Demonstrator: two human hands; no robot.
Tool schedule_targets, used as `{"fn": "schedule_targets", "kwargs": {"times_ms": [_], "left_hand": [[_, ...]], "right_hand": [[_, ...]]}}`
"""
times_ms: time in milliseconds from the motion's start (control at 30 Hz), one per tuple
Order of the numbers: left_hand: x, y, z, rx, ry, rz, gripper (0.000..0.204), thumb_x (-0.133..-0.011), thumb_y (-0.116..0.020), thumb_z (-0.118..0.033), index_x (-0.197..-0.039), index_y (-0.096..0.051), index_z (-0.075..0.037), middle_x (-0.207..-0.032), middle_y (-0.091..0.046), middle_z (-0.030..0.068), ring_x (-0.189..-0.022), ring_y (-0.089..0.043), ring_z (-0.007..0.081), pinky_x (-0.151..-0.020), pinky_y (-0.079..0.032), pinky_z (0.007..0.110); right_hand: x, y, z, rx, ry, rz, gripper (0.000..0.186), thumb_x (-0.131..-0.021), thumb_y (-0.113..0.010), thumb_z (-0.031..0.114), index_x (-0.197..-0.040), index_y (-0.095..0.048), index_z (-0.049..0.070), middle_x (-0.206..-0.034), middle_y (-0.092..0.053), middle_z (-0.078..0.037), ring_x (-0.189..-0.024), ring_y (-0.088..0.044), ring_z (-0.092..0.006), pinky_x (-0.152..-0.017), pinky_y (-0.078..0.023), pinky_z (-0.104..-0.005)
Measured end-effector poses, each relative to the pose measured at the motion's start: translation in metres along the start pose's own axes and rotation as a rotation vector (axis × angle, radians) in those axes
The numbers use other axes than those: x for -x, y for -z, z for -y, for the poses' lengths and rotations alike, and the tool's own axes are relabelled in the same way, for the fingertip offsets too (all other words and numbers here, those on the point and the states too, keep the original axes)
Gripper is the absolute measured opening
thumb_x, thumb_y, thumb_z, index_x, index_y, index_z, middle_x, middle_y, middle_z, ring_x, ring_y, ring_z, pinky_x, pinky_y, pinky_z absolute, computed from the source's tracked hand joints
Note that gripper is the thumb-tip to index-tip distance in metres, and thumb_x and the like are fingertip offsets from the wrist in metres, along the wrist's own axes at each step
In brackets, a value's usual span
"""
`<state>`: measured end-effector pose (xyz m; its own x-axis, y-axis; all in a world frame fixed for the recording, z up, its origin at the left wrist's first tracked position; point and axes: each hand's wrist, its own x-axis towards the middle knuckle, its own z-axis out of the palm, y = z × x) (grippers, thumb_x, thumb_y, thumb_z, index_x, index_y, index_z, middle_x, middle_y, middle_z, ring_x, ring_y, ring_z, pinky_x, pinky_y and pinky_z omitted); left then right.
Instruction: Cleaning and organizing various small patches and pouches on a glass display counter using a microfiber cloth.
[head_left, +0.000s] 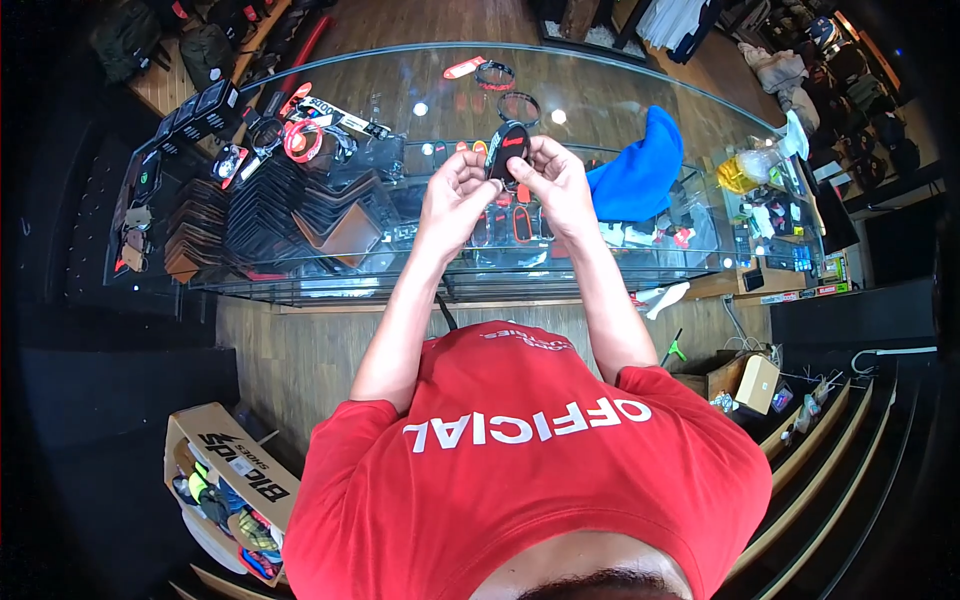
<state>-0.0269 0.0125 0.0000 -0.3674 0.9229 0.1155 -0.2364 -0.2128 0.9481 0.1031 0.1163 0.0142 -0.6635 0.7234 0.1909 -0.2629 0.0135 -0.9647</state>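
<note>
Left hand [455,200] and right hand [562,190] pinch black red-marked band [508,152] above glass display case [605,105]; blue cloth [640,170] on case's right. Handling looks unfinished: band grasped, not yet released.

Place: a shop
Glass counter [600,95]: wide, across the middle
Wallets [268,215]: inside it, left, in rows
Bags [205,55]: far left
Clothes [682,25]: hanging, far right
</note>
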Motion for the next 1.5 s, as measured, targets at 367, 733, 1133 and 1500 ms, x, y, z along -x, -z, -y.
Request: {"fn": "schedule_targets", "kwargs": {"times_ms": [367, 733, 1133, 1500], "left_hand": [[-0.002, -0.01, -0.021, -0.11, -0.238, 0.008, 0.028, -0.089, -0.064, 0.001, -0.117, -0.064, 0.0, -0.104, -0.064, 0.0053, -0.089, -0.058, 0.0056, -0.078, -0.048, 0.021], [0.012, -0.002, -0.034, 0.053, -0.144, -0.087, 0.016, -0.09, -0.06, 0.001, -0.106, -0.062, -0.001, -0.096, -0.061, 0.0005, -0.083, -0.057, 0.004, -0.075, -0.046, 0.019], [0.109, 0.026, 0.0, -0.431, 0.227, 0.395, 0.063, -0.083, -0.076, -0.018, -0.14, -0.047, -0.011, -0.125, -0.059, 0.0157, -0.107, -0.062, 0.0231, -0.084, -0.054, 0.036], [0.064, 0.015, 0.139, -0.805, 0.288, 0.49, 0.047, -0.087, -0.07, -0.027, -0.128, -0.057, -0.008, -0.105, -0.066, 0.0126, -0.085, -0.065, 0.0204, -0.078, -0.052, 0.034]], "right_hand": [[0.01, 0.011, 0.013, 0.302, -0.039, 0.189, 0.031, -0.082, -0.071, -0.003, -0.111, -0.059, 0.0, -0.1, -0.064, -0.003, -0.09, -0.059, -0.0078, -0.081, -0.051, -0.0238], [0.038, -0.006, 0.013, 0.184, 0.087, 0.133, 0.03, -0.073, -0.078, -0.008, -0.095, -0.059, 0.0, -0.106, -0.057, -0.008, -0.093, -0.059, -0.0111, -0.073, -0.054, -0.0234], [0.154, 0.042, -0.065, -0.284, -0.552, 0.239, 0.028, -0.078, -0.071, -0.013, -0.092, -0.054, 0.005, -0.094, -0.059, -0.002, -0.084, -0.064, -0.0136, -0.074, -0.055, -0.0292], [0.125, 0.168, -0.173, 0.107, -0.503, -0.546, 0.025, -0.08, -0.072, -0.003, -0.1, -0.056, 0.001, -0.092, -0.064, -0.009, -0.079, -0.066, -0.0188, -0.069, -0.057, -0.0296]]}}
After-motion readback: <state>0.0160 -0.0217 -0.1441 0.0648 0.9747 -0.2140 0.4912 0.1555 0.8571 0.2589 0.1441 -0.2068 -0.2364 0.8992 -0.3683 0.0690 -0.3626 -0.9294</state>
